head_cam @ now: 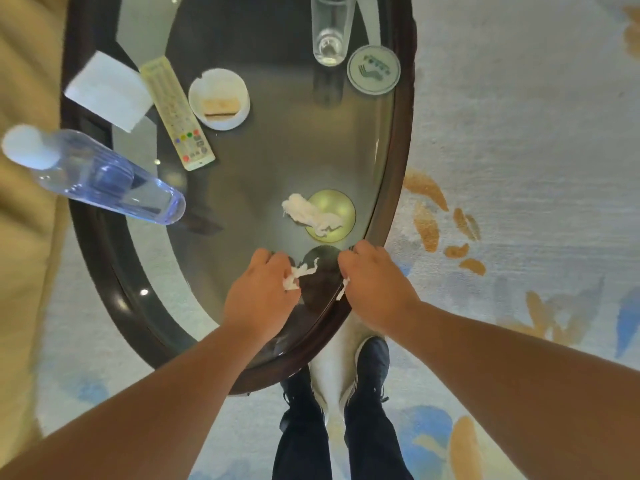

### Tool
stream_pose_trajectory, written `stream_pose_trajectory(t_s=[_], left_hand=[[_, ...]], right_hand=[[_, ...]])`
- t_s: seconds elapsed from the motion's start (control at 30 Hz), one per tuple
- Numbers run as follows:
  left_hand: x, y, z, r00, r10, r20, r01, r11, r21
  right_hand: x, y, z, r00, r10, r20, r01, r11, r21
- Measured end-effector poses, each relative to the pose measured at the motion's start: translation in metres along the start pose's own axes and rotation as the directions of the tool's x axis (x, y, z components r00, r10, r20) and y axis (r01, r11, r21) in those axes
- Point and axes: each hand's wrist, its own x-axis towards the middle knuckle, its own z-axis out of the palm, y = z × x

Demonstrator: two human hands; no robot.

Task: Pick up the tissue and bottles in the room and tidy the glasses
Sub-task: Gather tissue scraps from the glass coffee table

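My left hand (260, 295) is closed on a small crumpled piece of white tissue (300, 273) at the near end of the oval glass table (398, 161). Beside it, my right hand (372, 284) is closed too, with a scrap of tissue (343, 289) showing under its fingers at the table's rim. Just beyond both hands, a larger crumpled tissue (311, 214) lies loose on the glass. A clear plastic bottle with a white cap (100, 176) stands at the table's left edge. At the far end stands a tall empty glass (330, 29).
On the table are a white remote control (176, 112), a white ashtray (219, 98), a folded white napkin (107, 90) and a round coaster (374, 70). A beige sofa (20, 81) borders the left side. Patterned carpet (519, 133) lies to the right; my dark shoes (372, 362) stand at the table's near end.
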Motion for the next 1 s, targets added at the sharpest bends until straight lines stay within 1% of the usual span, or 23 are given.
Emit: stream_pose_trajectory(t_s=[0.1,0.17,0.2,0.27,0.3,0.37,0.4,0.47,0.67,0.8,1.0], left_hand=[[-0.003,0.004,-0.014,0.998,-0.043,-0.053,0.038,0.995,-0.091],[-0.004,0.008,-0.023,0.996,-0.037,-0.079,0.028,0.992,-0.121],[-0.005,0.01,-0.026,0.996,-0.029,-0.082,0.018,0.992,-0.123],[-0.006,0.013,-0.031,0.996,-0.02,-0.082,0.01,0.992,-0.128],[-0.005,0.013,-0.032,0.996,-0.016,-0.088,0.005,0.991,-0.13],[-0.003,0.01,-0.032,0.995,-0.019,-0.097,0.006,0.991,-0.132],[-0.002,0.008,-0.031,0.995,-0.025,-0.101,0.012,0.991,-0.133],[-0.001,0.003,-0.03,0.994,-0.045,-0.1,0.032,0.991,-0.131],[-0.006,-0.003,-0.03,0.993,-0.074,-0.092,0.061,0.988,-0.139],[-0.003,0.006,-0.035,0.994,-0.049,-0.094,0.031,0.983,-0.179],[0.005,0.034,-0.047,0.994,-0.004,-0.113,-0.018,0.981,-0.194]], right_hand=[[0.014,-0.007,-0.023,0.995,-0.028,-0.098,0.033,0.998,0.051],[0.029,-0.014,-0.037,0.984,-0.059,-0.168,0.069,0.996,0.059],[0.037,-0.018,-0.044,0.981,-0.069,-0.181,0.08,0.995,0.059],[0.053,-0.028,-0.052,0.983,-0.105,-0.149,0.111,0.993,0.031],[0.06,-0.032,-0.053,0.985,-0.135,-0.105,0.134,0.991,-0.017],[0.071,-0.038,-0.05,0.981,-0.193,0.001,0.19,0.967,-0.169],[0.074,-0.038,-0.047,0.978,-0.202,0.043,0.207,0.95,-0.232],[0.077,-0.037,-0.041,0.98,-0.189,0.068,0.201,0.939,-0.279],[0.075,-0.031,-0.037,0.983,-0.158,0.088,0.174,0.961,-0.213],[0.062,-0.024,-0.047,0.994,-0.105,0.027,0.107,0.992,-0.068],[0.028,-0.007,-0.062,0.997,-0.049,-0.052,0.053,0.995,0.088]])
